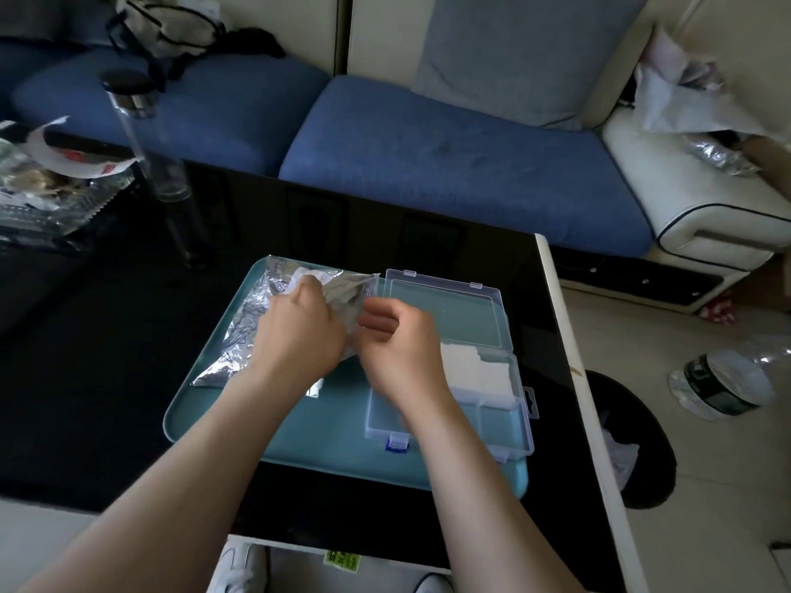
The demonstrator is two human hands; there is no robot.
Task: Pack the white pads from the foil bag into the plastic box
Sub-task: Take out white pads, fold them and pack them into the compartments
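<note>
A white shoe (236,567) is seen at the near edge, below the black table (107,357); a teal tray (295,425) is set on the table, and the plastic box (492,417) is laid on the tray's right side with its lid thrown back; white pads (475,370) are stacked in the box's far right compartment. The foil bag (244,331) is held crumpled on the tray's left side, gripped by the left hand (299,323); something white is glimpsed at its far end. The right hand (400,340) is held over the box, fingers curled at the bag's edge; whether the foil is pinched cannot be told. Farther off, a clear bottle (147,139) is stood on the table; a blue sofa (428,164) is seen beyond.
</note>
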